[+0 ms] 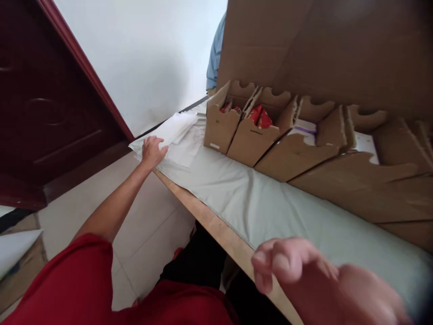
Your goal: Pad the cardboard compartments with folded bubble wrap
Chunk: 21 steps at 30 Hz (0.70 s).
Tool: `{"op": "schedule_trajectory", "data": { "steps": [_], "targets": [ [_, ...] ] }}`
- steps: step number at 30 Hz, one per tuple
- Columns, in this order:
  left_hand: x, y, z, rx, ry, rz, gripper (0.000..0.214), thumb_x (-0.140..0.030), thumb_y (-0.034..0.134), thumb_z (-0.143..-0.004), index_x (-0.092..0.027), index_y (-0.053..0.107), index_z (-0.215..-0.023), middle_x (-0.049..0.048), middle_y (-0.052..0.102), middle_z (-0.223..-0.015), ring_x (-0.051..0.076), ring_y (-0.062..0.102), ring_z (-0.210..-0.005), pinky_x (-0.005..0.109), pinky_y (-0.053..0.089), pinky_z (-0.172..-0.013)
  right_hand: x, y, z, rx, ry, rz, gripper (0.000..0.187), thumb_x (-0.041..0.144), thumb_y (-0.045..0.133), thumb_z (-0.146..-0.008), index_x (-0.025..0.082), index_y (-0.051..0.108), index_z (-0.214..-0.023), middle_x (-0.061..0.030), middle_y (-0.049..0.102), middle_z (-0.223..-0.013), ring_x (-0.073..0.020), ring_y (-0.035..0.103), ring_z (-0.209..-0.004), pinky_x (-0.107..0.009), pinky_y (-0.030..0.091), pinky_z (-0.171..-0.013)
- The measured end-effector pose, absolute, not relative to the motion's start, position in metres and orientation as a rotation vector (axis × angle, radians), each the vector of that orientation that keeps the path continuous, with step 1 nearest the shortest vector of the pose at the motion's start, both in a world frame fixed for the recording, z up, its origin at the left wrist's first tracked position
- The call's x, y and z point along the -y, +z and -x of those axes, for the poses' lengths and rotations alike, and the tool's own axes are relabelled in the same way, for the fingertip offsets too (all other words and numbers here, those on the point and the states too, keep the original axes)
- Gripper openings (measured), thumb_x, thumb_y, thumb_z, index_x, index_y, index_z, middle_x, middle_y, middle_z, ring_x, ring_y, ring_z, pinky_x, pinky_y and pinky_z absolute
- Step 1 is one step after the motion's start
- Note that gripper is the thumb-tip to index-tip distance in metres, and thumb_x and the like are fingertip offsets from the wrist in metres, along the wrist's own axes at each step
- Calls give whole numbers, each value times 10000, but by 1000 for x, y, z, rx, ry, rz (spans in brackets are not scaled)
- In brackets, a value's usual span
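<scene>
My left hand [154,152] lies at the near corner of a pile of thin white plastic sheets or bags [177,128] on the table's far-left end. Its fingers are spread over the pile's edge, with the thumb apart. My right hand [297,266] hovers close to the camera, above the table's front edge. Its fingers are loosely bent, and I see nothing in them. The palm is partly hidden and slightly blurred.
Along the back of the cloth-covered table [233,194] stands a row of open cardboard bins [253,140]. Red packets [262,118] lie in the left ones, white items in others. Behind rises a large cardboard panel [321,49]; a person's blue sleeve [215,54] shows beside it.
</scene>
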<state>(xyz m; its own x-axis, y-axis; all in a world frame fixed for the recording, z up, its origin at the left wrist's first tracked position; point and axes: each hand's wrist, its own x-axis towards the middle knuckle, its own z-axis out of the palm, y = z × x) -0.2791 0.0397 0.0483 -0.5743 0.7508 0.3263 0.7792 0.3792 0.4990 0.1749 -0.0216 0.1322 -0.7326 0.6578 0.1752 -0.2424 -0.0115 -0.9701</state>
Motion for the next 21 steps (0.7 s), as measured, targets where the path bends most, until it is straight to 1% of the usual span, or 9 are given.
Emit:
{"op": "schedule_trajectory", "data": {
  "steps": [3, 5, 7, 10, 12, 15, 18, 20, 21],
  "targets": [
    [-60, 54, 289, 2698, -990, 1348, 187, -206, 695, -841, -126, 678, -1009, 144, 670, -1252, 329, 510, -1308, 514, 339, -1185, 20, 120, -169, 1532, 1885, 390, 454, 809, 477, -848, 453, 730, -971, -33, 706, -1191, -310, 670, -910, -443, 569, -786],
    [-66, 59, 292, 2757, -1036, 1292, 103, -176, 661, -868, -104, 683, -938, 115, 722, -1113, 308, 576, -1216, 502, 382, -1149, 27, 109, -173, 1515, 1882, 460, 479, 790, 459, -869, 431, 728, -1037, -57, 691, -1235, -302, 662, -892, -445, 561, -801],
    [-69, 64, 295, 2806, -1103, 1249, 110, -170, 622, -900, -83, 685, -878, 63, 736, -934, 274, 622, -1110, 462, 432, -1103, 35, 94, -183, 1510, 1876, 540, 495, 774, 460, -877, 405, 728, -1069, -83, 686, -1227, -304, 658, -888, -459, 555, -834],
    [-68, 75, 301, 2851, -1244, 1188, 180, -198, 609, -924, -45, 693, -881, -20, 660, -712, 219, 640, -934, 410, 504, -1007, 46, 69, -201, 1492, 1865, 602, 511, 774, 461, -873, 390, 732, -1073, -95, 687, -1177, -320, 655, -949, -468, 548, -895],
    [-65, 85, 302, 2855, -1364, 1126, 222, -236, 615, -930, -31, 699, -930, -50, 610, -650, 187, 628, -838, 389, 537, -935, 51, 57, -212, 1492, 1852, 644, 520, 766, 448, -883, 375, 733, -1076, -99, 681, -1176, -325, 646, -1006, -467, 540, -940],
    [-52, 103, 291, 2799, -1535, 1075, 284, -322, 668, -896, -54, 722, -971, -45, 644, -682, 164, 623, -766, 339, 556, -826, 53, 50, -220, 1517, 1849, 765, 484, 718, 474, -921, 348, 728, -1102, -97, 670, -1237, -307, 638, -1042, -440, 538, -936],
    [-24, 119, 251, 2658, -1823, 1150, 294, -402, 740, -803, -121, 761, -884, 20, 745, -815, 164, 659, -777, 283, 543, -727, 52, 51, -218, 1551, 1835, 919, 369, 613, 563, -945, 313, 736, -1073, -94, 685, -1233, -292, 629, -1103, -388, 532, -893],
    [0, 124, 207, 2461, -2288, 1268, 319, -437, 812, -690, -147, 779, -820, 75, 780, -904, 189, 690, -826, 279, 532, -686, 49, 50, -210, 1526, 1811, 1014, 350, 593, 608, -933, 289, 742, -1040, -98, 702, -1200, -303, 616, -1164, -385, 526, -901],
    [12, 123, 181, 2418, -2462, 1307, 341, -446, 842, -639, -151, 787, -802, 88, 784, -912, 196, 695, -817, 277, 524, -659, 48, 49, -206, 1495, 1794, 1050, 361, 601, 629, -920, 282, 742, -1048, -100, 705, -1200, -309, 608, -1194, -398, 520, -930]
  ]
}}
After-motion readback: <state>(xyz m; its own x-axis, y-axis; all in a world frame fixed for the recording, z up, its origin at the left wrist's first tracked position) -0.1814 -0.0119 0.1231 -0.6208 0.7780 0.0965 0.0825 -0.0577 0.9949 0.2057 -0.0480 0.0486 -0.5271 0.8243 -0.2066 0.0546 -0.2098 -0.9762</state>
